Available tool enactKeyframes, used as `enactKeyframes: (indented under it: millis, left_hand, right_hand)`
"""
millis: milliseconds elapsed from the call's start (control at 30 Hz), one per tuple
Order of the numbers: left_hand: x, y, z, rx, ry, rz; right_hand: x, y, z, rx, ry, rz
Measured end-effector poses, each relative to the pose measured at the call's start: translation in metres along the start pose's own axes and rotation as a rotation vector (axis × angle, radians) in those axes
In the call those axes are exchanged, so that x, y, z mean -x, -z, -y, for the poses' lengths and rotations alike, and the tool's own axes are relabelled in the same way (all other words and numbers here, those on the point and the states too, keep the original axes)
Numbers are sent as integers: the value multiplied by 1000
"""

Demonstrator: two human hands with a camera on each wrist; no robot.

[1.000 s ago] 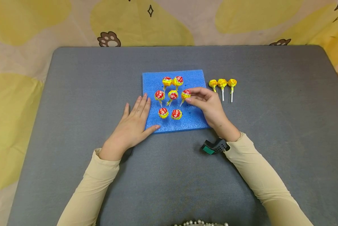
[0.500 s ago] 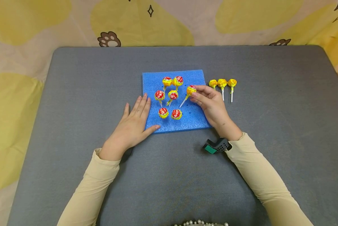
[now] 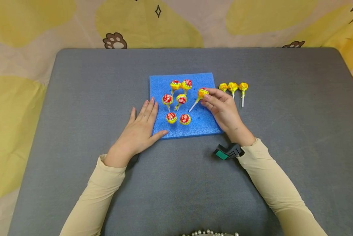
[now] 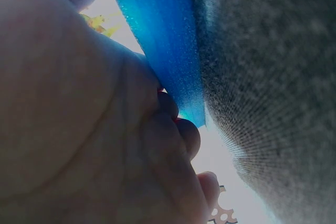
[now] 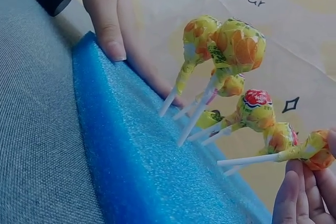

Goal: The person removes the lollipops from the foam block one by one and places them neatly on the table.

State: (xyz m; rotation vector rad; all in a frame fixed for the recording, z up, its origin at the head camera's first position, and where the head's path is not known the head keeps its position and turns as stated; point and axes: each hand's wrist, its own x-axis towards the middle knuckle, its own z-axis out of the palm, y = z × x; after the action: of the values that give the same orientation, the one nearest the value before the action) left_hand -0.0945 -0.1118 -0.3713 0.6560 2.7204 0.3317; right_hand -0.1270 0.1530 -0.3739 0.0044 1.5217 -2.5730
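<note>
My right hand [image 3: 223,109] pinches the yellow, red-topped head of a lollipop [image 3: 202,93] between thumb and fingers, over the right half of a blue foam board [image 3: 176,131]. The lollipop's white stick slants down to the left. In the right wrist view, the whole stick of the held lollipop [image 5: 252,159] shows, with its tip at or just off the foam; contact is unclear. Several other lollipops [image 3: 181,99] stand stuck in the board. Spread flat, my left hand [image 3: 138,131] rests on the board's left edge, its palm filling much of the left wrist view.
Three lollipops [image 3: 232,87] lie in a row on the grey table [image 3: 282,114], right of the board. Small holes dot the foam. A black device [image 3: 228,151] is strapped at my right wrist. A patterned yellow cloth [image 3: 152,26] hangs behind the table.
My right hand has moved right and slightly away with the lollipop's head, tilting it more. More of the stick shows now. The left hand has stayed in place.
</note>
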Motion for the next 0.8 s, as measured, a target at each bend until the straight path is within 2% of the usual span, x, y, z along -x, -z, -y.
enactKeyframes:
  millis: [400, 633, 800]
  left_hand:
    - [0, 1, -1, 8, 6, 7]
    - [0, 1, -1, 5, 4, 0]
    - [0, 1, -1, 8, 3, -2]
  right_hand:
    - [0, 0, 1, -20, 0, -5]
    - [0, -1, 4, -50, 74, -57]
    - [-1, 0, 7, -47, 97, -72]
